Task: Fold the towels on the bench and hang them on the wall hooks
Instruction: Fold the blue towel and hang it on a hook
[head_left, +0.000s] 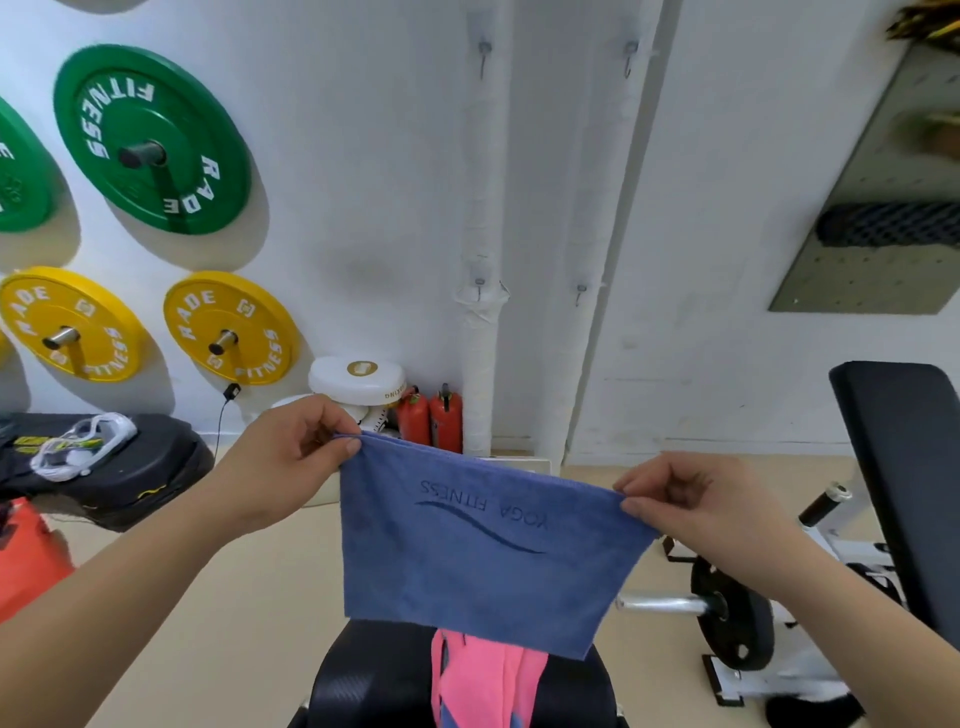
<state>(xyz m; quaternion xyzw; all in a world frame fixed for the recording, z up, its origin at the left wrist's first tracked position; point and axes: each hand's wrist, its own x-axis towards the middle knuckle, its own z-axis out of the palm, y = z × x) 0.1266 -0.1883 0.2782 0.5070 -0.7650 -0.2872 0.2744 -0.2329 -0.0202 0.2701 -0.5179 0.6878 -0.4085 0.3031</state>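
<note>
This is a small gym. A green plate (153, 140) and yellow plates (231, 328) marked RADE FITNESS hang on the wall (363, 182). A padded bench (904, 467) stands at the right by a loaded bar (727, 605). The towel (478, 561) reads YOGA FITNESS.

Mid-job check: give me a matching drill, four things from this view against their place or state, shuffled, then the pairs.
1 blue towel
2 pink towel
3 hooks
4 extinguishers

A lying on the bench
B red, upright
C pinched by left hand and right hand
D empty

Pairs: 1-C, 2-A, 3-D, 4-B
</note>
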